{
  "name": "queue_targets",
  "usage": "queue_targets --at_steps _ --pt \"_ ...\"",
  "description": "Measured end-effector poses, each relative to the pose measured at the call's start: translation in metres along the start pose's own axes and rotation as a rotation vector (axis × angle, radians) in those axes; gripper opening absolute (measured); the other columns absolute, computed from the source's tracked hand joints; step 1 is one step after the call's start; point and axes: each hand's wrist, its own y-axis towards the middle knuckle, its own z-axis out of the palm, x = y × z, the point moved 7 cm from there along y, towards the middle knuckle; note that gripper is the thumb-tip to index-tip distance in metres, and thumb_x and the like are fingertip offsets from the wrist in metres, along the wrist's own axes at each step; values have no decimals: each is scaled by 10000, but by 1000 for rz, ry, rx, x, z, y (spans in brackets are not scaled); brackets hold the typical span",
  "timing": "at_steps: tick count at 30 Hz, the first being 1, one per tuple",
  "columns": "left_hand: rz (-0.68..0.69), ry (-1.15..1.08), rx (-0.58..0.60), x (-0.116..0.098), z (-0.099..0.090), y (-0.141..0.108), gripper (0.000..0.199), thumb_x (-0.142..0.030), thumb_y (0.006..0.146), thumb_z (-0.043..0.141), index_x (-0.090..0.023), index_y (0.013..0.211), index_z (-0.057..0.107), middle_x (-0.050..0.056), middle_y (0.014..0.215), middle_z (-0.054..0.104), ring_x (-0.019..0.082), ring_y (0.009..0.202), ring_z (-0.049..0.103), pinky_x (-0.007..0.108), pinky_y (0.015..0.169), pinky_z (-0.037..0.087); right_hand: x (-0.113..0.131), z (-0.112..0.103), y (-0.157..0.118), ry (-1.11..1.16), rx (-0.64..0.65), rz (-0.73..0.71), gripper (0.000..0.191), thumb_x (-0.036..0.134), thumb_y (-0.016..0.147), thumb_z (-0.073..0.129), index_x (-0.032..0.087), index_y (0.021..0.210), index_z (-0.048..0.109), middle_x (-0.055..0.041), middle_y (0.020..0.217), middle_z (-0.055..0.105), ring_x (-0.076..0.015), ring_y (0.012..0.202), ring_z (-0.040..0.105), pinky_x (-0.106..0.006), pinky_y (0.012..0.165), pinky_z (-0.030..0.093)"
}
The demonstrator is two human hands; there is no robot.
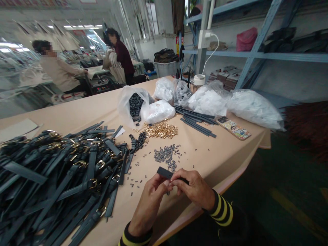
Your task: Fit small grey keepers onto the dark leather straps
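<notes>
Near the front edge of the table, my left hand and my right hand meet over a short dark strap. Both hands are closed on it, thumbs and fingertips pinching close together around its middle. One flat end of the strap sticks out above my left fingers; the rest is partly covered by my right hand. Any small part between the fingertips is too hidden to make out. Just beyond the hands lies a loose heap of small dark grey pieces.
Finished-looking dark straps with gold buckles pile up at left. Gold buckles, dark loops, bare strips, plastic bags and a phone lie farther back. Two people are beyond the table; blue shelving stands right.
</notes>
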Motion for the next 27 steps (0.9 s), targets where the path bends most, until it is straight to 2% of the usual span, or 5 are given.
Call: queue_targets --at_steps 5,10,15,20,27 --pt "11 36 -136 0 -8 -2 210 -340 718 608 -132 693 625 27 642 623 145 623 557 263 623 444 3 2 -2 -9 -17 -3 118 206 843 451 184 864 565 9 717 632 -83 494 594 -185 505 467" --pt "80 110 -228 0 -7 -5 225 -357 731 588 -142 677 625 18 613 630 151 609 569 250 590 435 -5 3 -3 66 -64 103 45 223 820 478 192 849 465 13 697 631 -86 465 579 -186 463 463" --pt "119 259 -216 0 -7 -9 224 -347 777 548 -151 685 607 5 637 621 143 634 562 248 623 426 -4 1 -2 89 -48 131 25 185 803 483 192 788 464 25 674 614 -78 463 560 -178 459 442" --pt "76 217 -192 3 -4 -8 226 -345 782 548 -147 686 600 4 647 618 135 633 551 238 613 426 2 0 -2 -18 26 115 46 149 789 483 187 763 489 33 665 607 -66 446 536 -174 465 418" --pt "117 245 -190 -2 -2 -7 179 -320 788 546 -156 717 561 -9 642 588 126 621 544 242 615 436 -9 2 -3 82 -44 180 87 179 801 479 198 856 415 26 659 621 -90 476 570 -201 493 450"
